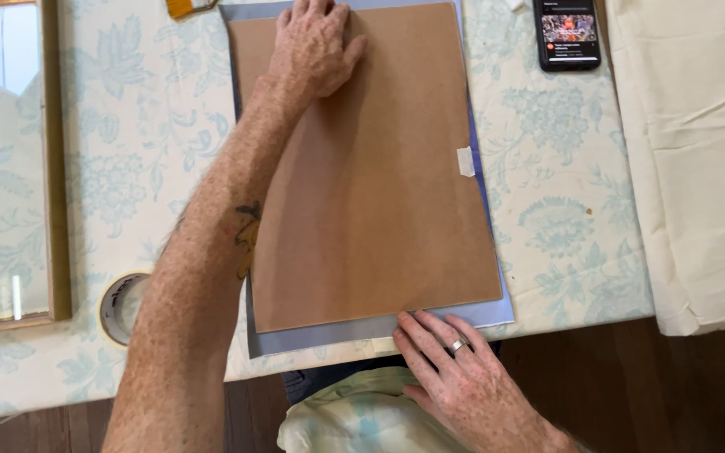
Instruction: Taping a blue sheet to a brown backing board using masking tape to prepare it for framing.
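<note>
A brown board [379, 193] lies on a slightly larger blue-grey sheet [480, 315] on the floral tablecloth [555, 218]. My left hand [312, 46] rests flat on the board's far end, palm down and fingers spread, holding nothing. My left forearm crosses the board's left edge. My right hand [459, 373], with a ring on one finger, has its fingertips on the sheet's near edge just below the board's near right corner. A small strip of pale tape [466, 161] sticks to the board's right edge.
A wooden frame with glass [56, 176] lies at the left, and a tape roll [119, 306] sits beside my left forearm. A phone [568, 33] is at the top right, a brush [185, 7] at the top, and cream cloth [698, 168] at the right. The table edge runs along the bottom.
</note>
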